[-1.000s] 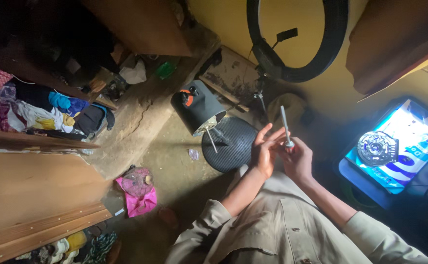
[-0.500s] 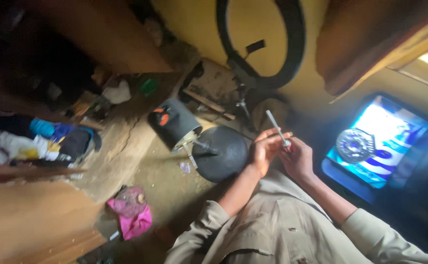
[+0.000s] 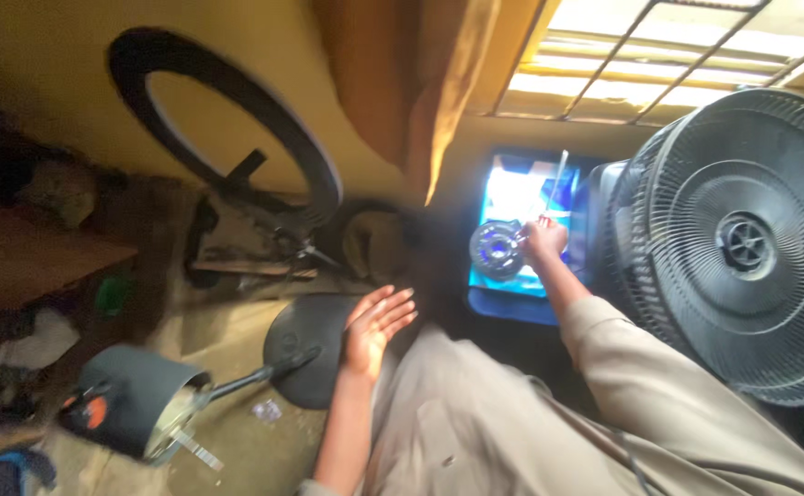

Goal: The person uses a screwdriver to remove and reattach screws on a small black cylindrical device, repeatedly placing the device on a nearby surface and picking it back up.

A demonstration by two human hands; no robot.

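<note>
The hands have come apart since a moment ago, when both were pressed together around the thin white rod in front of the body; now the right hand (image 3: pixel 543 239) alone carries the thin white rod (image 3: pixel 556 184), clenched about its lower end so the rod rises above the fist, and it has swung out over the bright blue tray (image 3: pixel 512 308); just beside the fist, on its inner side, lies a round grey ribbed part (image 3: pixel 497 250); the big fan guard (image 3: pixel 742 243) stands past the fist on its outer side; the left hand (image 3: pixel 374 326) has let go and hangs open, palm up, above the dark round base (image 3: pixel 305 354), well apart from the rod; so the work, I judge, has shifted toward the tray.
</note>
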